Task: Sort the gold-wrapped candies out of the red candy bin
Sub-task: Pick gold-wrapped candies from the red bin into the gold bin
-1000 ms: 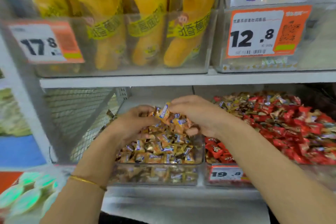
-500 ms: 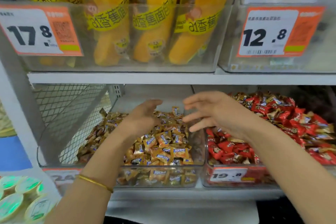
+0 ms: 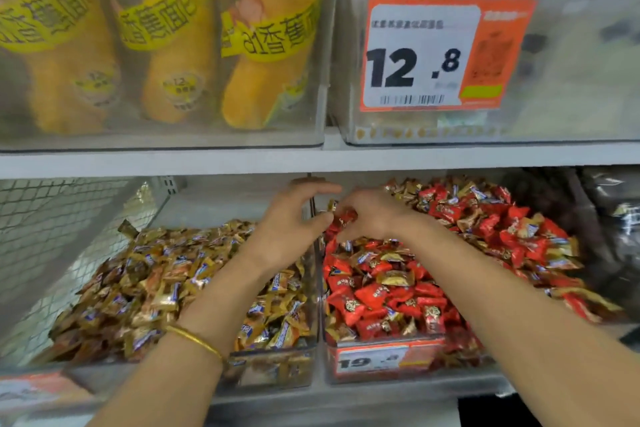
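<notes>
Half a second before, both your hands hung spread above the gold bin (image 3: 270,371), the last handful let go. Then they crossed toward the divider (image 3: 317,288) and your right hand (image 3: 375,218) went into the red bin's (image 3: 381,374) back-left corner, so a fresh pick had begun. Its fingers (image 3: 356,201) curled onto the wrappers; whether they pinched one I could not tell. Your left hand (image 3: 291,229) hovered at the divider, loosely curved, holding nothing. Gold candies (image 3: 394,277) still lay mixed through the red bin. One near its left wall lay flat, long axis roughly wall to wall, crimped ends pointing left and right.
</notes>
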`<state>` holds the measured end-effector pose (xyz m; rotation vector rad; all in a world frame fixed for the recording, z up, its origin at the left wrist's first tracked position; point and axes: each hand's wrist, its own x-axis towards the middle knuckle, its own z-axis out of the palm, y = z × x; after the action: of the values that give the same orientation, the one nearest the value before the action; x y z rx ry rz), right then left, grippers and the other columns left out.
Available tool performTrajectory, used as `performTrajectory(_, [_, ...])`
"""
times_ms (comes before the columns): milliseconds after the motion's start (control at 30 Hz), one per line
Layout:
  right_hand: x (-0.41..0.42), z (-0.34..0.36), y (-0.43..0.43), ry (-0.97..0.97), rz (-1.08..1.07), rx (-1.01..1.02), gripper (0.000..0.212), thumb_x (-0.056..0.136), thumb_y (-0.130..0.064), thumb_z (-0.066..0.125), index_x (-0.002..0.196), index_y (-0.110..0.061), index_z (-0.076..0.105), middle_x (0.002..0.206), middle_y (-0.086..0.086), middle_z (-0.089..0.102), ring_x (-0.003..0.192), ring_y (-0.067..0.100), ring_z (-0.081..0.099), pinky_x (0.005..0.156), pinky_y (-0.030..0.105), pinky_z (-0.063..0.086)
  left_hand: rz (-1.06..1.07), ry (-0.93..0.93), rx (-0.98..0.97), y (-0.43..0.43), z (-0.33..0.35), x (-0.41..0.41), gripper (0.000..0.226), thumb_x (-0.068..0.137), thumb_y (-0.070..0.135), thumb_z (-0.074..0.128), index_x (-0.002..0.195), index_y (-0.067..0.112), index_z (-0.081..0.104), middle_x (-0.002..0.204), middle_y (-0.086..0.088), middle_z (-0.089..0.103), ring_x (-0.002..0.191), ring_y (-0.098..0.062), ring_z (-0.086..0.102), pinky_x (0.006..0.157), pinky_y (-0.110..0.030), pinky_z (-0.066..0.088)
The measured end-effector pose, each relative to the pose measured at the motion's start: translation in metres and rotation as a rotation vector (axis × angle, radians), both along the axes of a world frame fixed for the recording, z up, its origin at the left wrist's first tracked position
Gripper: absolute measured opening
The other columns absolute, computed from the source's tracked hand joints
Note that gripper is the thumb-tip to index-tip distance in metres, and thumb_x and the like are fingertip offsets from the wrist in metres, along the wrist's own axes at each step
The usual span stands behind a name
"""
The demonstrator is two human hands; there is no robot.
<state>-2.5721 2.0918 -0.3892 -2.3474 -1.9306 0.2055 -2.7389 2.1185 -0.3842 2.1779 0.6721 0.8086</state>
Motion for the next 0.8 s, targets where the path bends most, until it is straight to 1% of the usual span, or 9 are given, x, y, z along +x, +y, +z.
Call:
performTrajectory(67, [-0.003,-0.008,0.005,-0.224,0.012,-0.087,0.055,0.075,-0.051,0.070,0.121,-0.022,0.059,0.125,0.005,0.049,0.116,0.027,0.048,0.086,0.034,0.043,0.019,-0.016,0.012,0.004,-0.002,0.002,0.033,0.089,0.012,0.060,0.114,0.034,0.060,0.105,0.035,0.041,0.107,0.013,0.038,0.091,-0.005,0.029])
performTrajectory(167, [-0.002,-0.012,0.006,-0.253,0.053,-0.059,0.042,0.079,-0.042,0.071,0.113,-0.021,0.059,0.120,0.005,0.050,0.113,0.026,0.050,0.080,0.033,0.043,0.046,-0.006,0.068,0.006,-0.005,0.005,0.032,0.088,0.011,0.060,0.112,0.032,0.062,0.111,0.022,0.048,0.111,0.006,0.039,0.092,-0.007,0.029])
performTrajectory(267, [0.009,-0.001,-0.008,-0.071,0.040,0.023,0.034,0.080,-0.035,0.072,0.109,-0.019,0.063,0.117,0.002,0.059,0.108,0.023,0.055,0.082,0.029,0.045,0.065,0.014,0.135,0.005,-0.003,0.005,0.030,0.087,0.011,0.061,0.111,0.030,0.063,0.114,0.017,0.052,0.116,0.001,0.041,0.092,0.000,0.025])
performTrajectory(333, [0.019,0.009,-0.027,0.138,-0.008,0.125,0.030,0.080,-0.034,0.072,0.106,-0.019,0.068,0.117,0.000,0.063,0.108,0.019,0.056,0.086,0.025,0.043,0.068,0.070,0.228,0.003,0.001,0.006,0.031,0.088,0.012,0.060,0.113,0.029,0.063,0.119,0.015,0.055,0.120,-0.002,0.041,0.095,-0.004,0.025])
performTrajectory(500, [0.046,0.018,-0.078,0.595,-0.137,0.363,0.020,0.084,-0.026,0.068,0.101,-0.017,0.074,0.105,-0.008,0.067,0.077,-0.012,0.055,0.067,0.001,0.041,-0.010,0.221,0.400,-0.011,0.016,0.027,0.037,0.092,0.012,0.052,0.128,0.023,0.056,0.132,0.005,0.055,0.119,-0.012,0.049,0.090,-0.008,0.028])
performTrajectory(600, [0.060,0.016,-0.097,0.791,-0.246,0.428,0.025,0.087,-0.026,0.064,0.109,-0.016,0.070,0.106,-0.008,0.066,0.079,-0.003,0.062,0.065,0.011,0.052,-0.038,0.368,0.305,-0.012,0.024,0.060,0.041,0.097,0.016,0.045,0.137,0.020,0.045,0.140,-0.002,0.048,0.125,-0.019,0.046,0.100,-0.021,0.033])
performTrajectory(700, [0.072,0.013,-0.108,0.846,-0.316,0.482,0.026,0.087,-0.030,0.063,0.110,-0.018,0.070,0.103,-0.008,0.066,0.087,0.006,0.064,0.076,0.025,0.056,0.002,0.576,0.287,0.001,0.025,0.103,0.043,0.100,0.017,0.035,0.143,0.020,0.035,0.142,-0.007,0.045,0.117,-0.024,0.051,0.089,-0.020,0.039])
performTrajectory(767, [0.080,0.010,-0.112,0.904,-0.363,0.568,0.022,0.090,-0.026,0.061,0.108,-0.015,0.069,0.099,-0.005,0.067,0.087,0.009,0.065,0.073,0.026,0.056,0.002,0.640,0.268,0.009,0.019,0.128,0.044,0.099,0.015,0.035,0.143,0.020,0.034,0.138,-0.009,0.046,0.097,-0.019,0.054,0.072,-0.016,0.045])
performTrajectory(800, [0.085,0.010,-0.113,0.933,-0.396,0.615,0.021,0.092,-0.024,0.060,0.108,-0.014,0.069,0.100,-0.001,0.068,0.087,0.011,0.065,0.072,0.027,0.057,-0.009,0.660,0.258,0.011,0.015,0.139,0.044,0.099,0.016,0.037,0.143,0.020,0.033,0.139,-0.009,0.045,0.100,-0.019,0.053,0.075,-0.018,0.044])
